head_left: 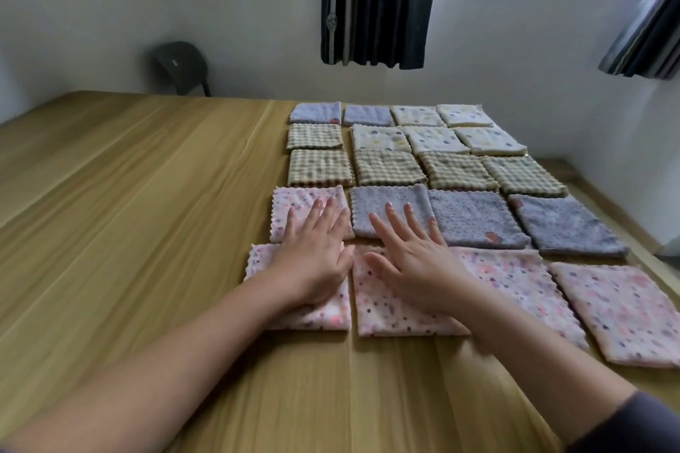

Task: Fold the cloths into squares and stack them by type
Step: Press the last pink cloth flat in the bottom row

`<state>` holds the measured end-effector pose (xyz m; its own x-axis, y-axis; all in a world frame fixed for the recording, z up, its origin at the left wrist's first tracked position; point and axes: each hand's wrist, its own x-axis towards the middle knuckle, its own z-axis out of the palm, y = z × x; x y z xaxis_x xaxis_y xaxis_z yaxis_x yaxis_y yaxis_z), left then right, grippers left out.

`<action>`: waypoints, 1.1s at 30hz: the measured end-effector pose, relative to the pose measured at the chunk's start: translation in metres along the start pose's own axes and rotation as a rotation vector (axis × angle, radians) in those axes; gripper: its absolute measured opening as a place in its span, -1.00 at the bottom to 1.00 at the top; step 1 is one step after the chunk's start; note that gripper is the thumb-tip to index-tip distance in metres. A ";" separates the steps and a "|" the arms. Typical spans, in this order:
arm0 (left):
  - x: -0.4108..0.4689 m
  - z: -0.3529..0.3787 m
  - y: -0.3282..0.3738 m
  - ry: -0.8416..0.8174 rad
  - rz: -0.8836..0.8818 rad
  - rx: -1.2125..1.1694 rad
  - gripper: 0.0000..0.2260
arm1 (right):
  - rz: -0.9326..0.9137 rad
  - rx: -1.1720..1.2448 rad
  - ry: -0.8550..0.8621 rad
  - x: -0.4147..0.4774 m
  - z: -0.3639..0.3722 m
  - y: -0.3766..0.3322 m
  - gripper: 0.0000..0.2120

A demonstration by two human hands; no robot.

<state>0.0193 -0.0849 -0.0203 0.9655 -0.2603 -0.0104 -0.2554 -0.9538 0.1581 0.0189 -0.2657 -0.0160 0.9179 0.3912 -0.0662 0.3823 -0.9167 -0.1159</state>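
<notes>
Head view, folded cloths [474,217] rowed across table [147,195]; hands [312,257] [415,268] flat (fingers forward)

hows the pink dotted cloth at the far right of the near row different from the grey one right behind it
The pink dotted cloth is pale pink with coloured speckles, while the grey cloth is plain grey with one small reddish mark near a corner. The pink dotted cloth lies in the nearest row; the grey cloth lies one row back. Both are folded square and lie flat on the table.
</notes>
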 end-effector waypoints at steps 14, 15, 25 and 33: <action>0.001 0.010 -0.003 0.040 -0.013 0.041 -0.28 | 0.003 -0.006 0.061 0.004 0.011 0.002 -0.29; 0.001 0.011 -0.003 0.032 -0.013 0.036 -0.30 | 0.006 -0.006 0.055 0.005 0.012 0.002 -0.30; 0.002 0.013 -0.004 -0.039 0.004 0.032 -0.39 | 0.023 0.071 0.049 0.006 0.020 0.003 -0.38; 0.009 -0.014 0.002 -0.253 -0.063 0.013 -0.41 | 0.062 0.105 -0.146 0.012 -0.008 -0.001 -0.40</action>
<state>0.0281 -0.0869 -0.0059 0.9364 -0.2283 -0.2667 -0.1978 -0.9707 0.1364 0.0300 -0.2608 -0.0087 0.9113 0.3492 -0.2181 0.3057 -0.9288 -0.2097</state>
